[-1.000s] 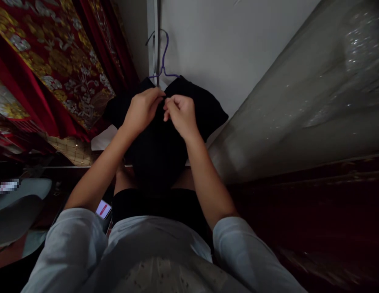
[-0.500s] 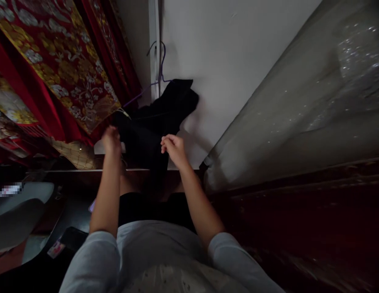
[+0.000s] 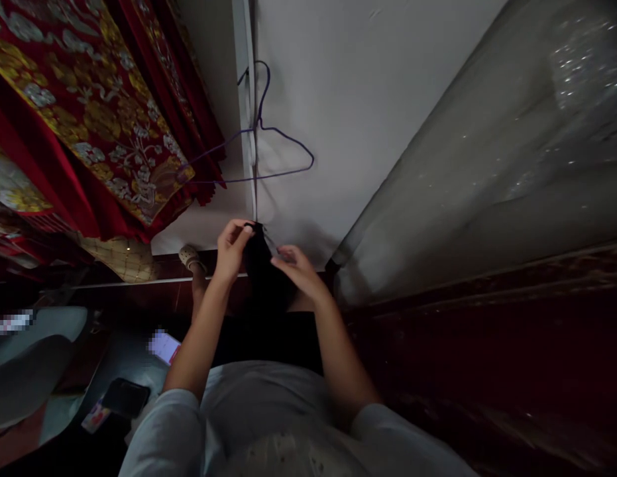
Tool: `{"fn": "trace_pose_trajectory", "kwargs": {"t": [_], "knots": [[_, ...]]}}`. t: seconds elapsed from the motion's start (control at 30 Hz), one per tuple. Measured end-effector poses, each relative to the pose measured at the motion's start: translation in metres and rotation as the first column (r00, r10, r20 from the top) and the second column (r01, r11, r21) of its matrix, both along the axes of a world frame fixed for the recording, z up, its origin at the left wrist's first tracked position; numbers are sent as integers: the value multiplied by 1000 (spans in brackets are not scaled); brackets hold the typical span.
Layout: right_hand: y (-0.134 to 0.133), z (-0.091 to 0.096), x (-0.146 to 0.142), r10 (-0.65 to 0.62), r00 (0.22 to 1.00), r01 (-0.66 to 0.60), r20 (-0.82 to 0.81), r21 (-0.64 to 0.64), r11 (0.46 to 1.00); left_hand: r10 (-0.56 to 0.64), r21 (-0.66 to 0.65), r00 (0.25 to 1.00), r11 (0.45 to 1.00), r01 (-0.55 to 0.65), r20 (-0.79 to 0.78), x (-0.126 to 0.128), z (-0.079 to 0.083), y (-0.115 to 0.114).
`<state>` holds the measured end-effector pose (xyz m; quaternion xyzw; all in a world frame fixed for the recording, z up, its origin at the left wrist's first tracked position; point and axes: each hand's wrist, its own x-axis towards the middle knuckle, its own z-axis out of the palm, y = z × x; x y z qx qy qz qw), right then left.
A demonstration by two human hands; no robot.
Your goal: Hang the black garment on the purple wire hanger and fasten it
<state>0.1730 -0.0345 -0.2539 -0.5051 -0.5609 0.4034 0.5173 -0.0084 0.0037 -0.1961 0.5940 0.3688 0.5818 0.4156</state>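
A black garment hangs bunched in front of my lap, its top edge pinched between the thumb and fingers of my left hand. My right hand is at the garment's right side, thumb and fingers apart. Whether its fingertips touch the cloth, I cannot tell. A thin greyish edge or strip shows between the two hands. Above them a bare purple hanger hangs by its hook at the edge of a white panel. The garment's lower part merges with my dark shorts.
Red cloth embroidered in gold and silver hangs at left. A grey, plastic-like cover slopes along the right. A lit phone, a dark phone-like object and a grey chair are at lower left. My foot wears a beige clog.
The black garment has come off the hanger and down to my lap. My left hand has moved right and grips its edge; my right hand has shifted slightly right and down, its fingers spreading.
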Motion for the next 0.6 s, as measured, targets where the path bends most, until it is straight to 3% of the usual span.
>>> {"fn": "trace_pose_trajectory", "kwargs": {"t": [0.1,0.23,0.3,0.37,0.43,0.5,0.53,0.6], "knots": [[-10,11,-27,194,979,-190,-62,57,980,-84,114,992,989,95,-95,20,16,-26],[-9,34,-34,267,963,-266,-33,23,964,67,262,979,965,-15,-190,16,23,-31],[-1,50,-25,280,959,-283,54,75,956,33,225,977,974,16,-211,2,15,-24],[12,68,-13,292,943,-316,158,148,937,-157,67,949,981,182,-273,-14,-1,-20],[30,87,-2,264,922,-328,284,207,922,-394,-169,834,919,356,-386,-30,-23,-18],[52,103,6,144,904,-276,402,293,915,-544,-362,663,838,408,-514,-47,-41,-19],[66,109,9,61,895,-231,442,343,911,-557,-401,594,830,387,-581,-56,-47,-19],[95,114,13,-93,878,-125,469,413,902,-463,-355,523,886,298,-716,-74,-50,-18]]}}
